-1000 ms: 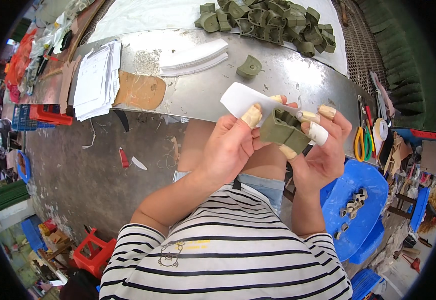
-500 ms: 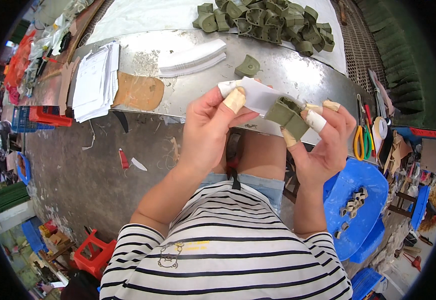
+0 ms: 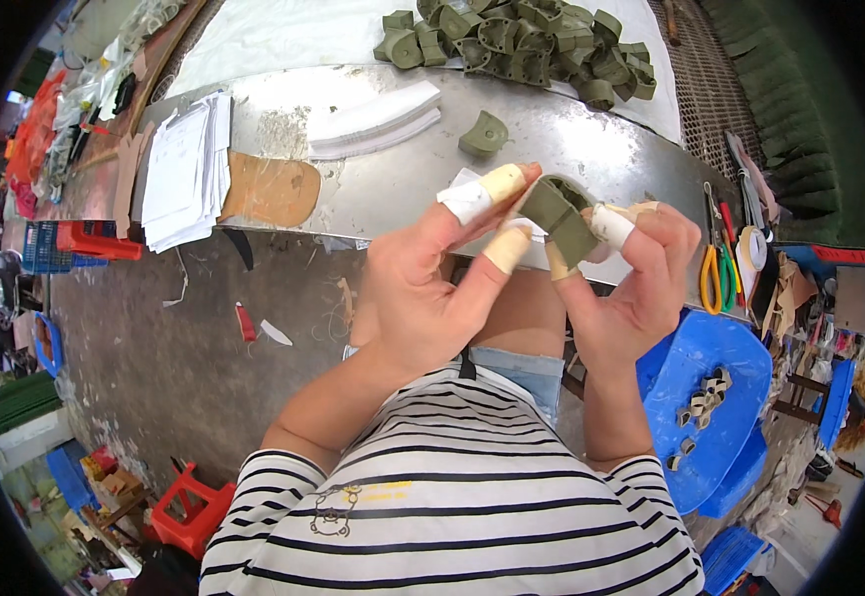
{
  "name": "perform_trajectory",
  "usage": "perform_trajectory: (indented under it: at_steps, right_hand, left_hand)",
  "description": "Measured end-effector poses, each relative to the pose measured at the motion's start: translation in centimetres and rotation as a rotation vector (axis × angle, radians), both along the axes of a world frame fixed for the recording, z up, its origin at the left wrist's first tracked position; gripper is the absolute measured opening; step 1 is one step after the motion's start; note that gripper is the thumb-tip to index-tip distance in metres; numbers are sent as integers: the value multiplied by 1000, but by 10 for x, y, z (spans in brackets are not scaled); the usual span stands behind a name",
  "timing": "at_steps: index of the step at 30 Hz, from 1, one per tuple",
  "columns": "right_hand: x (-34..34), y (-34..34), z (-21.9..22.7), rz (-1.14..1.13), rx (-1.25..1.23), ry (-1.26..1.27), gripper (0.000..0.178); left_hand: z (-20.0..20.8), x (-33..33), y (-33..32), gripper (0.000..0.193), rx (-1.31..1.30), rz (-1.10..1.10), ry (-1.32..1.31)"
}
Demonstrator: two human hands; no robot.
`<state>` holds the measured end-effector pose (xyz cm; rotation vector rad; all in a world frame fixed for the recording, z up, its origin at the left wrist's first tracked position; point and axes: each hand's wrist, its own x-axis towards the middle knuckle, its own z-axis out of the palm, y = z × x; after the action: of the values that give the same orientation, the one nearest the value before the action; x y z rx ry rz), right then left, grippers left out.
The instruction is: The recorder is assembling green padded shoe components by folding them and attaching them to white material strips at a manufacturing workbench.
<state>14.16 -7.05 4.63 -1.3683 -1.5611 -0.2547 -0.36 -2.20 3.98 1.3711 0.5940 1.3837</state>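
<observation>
My right hand (image 3: pixel 621 283) grips a small olive-green hollow piece (image 3: pixel 560 221) with curved walls, thumb below it and taped fingers at its right side. On the piece's left side, my left hand (image 3: pixel 432 283) has its taped thumb and forefinger closed about a white paper strip (image 3: pixel 524 229), mostly hidden by the fingers and the piece. Both hands are above the near edge of a metal-topped table (image 3: pixel 373 194). Another olive-green piece (image 3: pixel 484 134) lies on the metal just beyond them, beside a curved stack of white paper strips (image 3: pixel 373 121).
Many similar green pieces are heaped (image 3: pixel 527 45) on white cloth at the back. Papers (image 3: pixel 186 174) and a brown board (image 3: pixel 272 189) lie left. Scissors (image 3: pixel 713 278) and tools line the table's right end. A blue basin (image 3: pixel 711 397) with small pieces stands below right; a red stool (image 3: pixel 192 507) is lower left.
My left hand has turned and shifted right, bringing the paper strip against the green piece. The green piece has tilted slightly in my right hand, and the paper is now largely covered.
</observation>
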Motion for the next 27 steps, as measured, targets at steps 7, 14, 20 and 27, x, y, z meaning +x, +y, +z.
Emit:
perform_trajectory:
  at_steps: [7,14,20,27]
  right_hand:
    - [-2,11,-5,-24,37,74,40]
    - [2,14,-8,24,41,157,41]
    - [8,10,-9,24,4,145,40]
    - [13,4,-19,119,-22,96,60]
  left_hand:
    - [-1,-4,27,21,617,205,349]
    - [0,-2,34,22,759,189,434]
    - [-5,4,21,31,285,-131,170]
    - [-10,-10,29,44,-619,-661,-98]
